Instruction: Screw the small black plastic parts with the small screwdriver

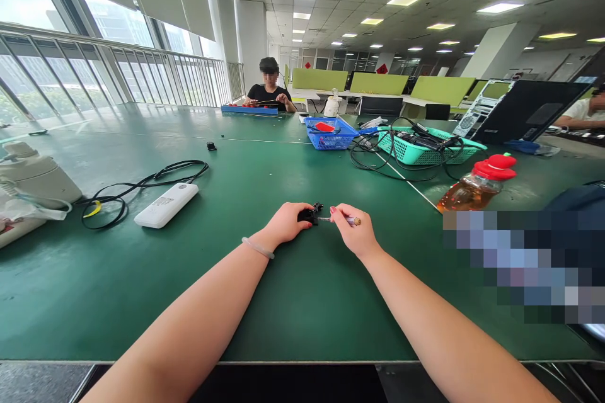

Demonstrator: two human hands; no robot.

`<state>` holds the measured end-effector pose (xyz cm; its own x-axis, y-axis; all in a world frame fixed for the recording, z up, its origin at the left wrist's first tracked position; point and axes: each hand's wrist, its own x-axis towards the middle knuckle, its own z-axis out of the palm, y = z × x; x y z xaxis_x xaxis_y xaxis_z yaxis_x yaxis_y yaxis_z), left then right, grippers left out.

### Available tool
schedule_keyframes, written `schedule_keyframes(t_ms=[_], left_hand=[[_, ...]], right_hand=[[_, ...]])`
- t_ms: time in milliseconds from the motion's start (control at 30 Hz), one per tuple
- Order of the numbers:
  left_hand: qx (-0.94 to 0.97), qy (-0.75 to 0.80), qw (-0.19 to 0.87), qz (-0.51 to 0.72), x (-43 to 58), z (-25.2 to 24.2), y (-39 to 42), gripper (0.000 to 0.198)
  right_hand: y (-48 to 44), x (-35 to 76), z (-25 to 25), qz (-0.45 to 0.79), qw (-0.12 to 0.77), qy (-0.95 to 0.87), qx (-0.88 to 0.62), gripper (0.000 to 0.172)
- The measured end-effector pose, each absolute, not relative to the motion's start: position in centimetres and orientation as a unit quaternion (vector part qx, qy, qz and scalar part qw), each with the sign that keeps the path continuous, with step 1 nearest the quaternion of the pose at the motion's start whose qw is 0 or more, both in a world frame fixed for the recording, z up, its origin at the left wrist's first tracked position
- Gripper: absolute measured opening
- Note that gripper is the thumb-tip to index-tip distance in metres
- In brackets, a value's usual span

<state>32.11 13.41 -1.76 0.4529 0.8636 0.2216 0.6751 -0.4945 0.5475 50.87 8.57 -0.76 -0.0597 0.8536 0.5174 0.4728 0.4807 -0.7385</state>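
Observation:
My left hand (284, 223) is closed on a small black part (309, 216) at the middle of the green table, thumb and fingers gripping its left side. Details of the part are too small to make out. A slim screwdriver (324, 219) is pinched in my right hand (355, 232). Its thin shaft points left and its tip meets the black part, while the handle end shows beyond my fingers. Both forearms reach in from the near edge.
On the green table (312, 302), a white power bank (166, 206) and black cable (142, 177) lie left. A blue basket (331, 138), green basket (407, 151) with cables, red-capped bottle (477, 182) and black computer case (524, 107) stand right. Another person (268, 91) sits opposite.

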Motion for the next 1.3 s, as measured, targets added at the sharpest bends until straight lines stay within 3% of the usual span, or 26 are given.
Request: schedule_keyframes(t_ms=[567, 833, 1133, 1300], left_hand=[[0.835, 0.454, 0.194, 0.243, 32.1, -1.8, 13.6, 0.042], [0.839, 0.458, 0.17, 0.239, 32.1, -1.9, 13.5, 0.042], [0.828, 0.455, 0.177, 0.277, 32.2, -1.5, 13.0, 0.035], [0.804, 0.466, 0.143, 0.341, 32.3, -1.2, 12.8, 0.035]], right_hand=[[8.5, 50.4, -0.9, 0.218, 0.44, -0.768, -0.41, 0.032], [8.3, 51.1, -0.4, 0.174, 0.515, -0.715, -0.44, 0.036], [9.1, 51.2, -1.1, 0.245, 0.486, -0.699, -0.464, 0.04], [9.4, 51.9, -1.3, 0.277, 0.553, -0.641, -0.455, 0.043]])
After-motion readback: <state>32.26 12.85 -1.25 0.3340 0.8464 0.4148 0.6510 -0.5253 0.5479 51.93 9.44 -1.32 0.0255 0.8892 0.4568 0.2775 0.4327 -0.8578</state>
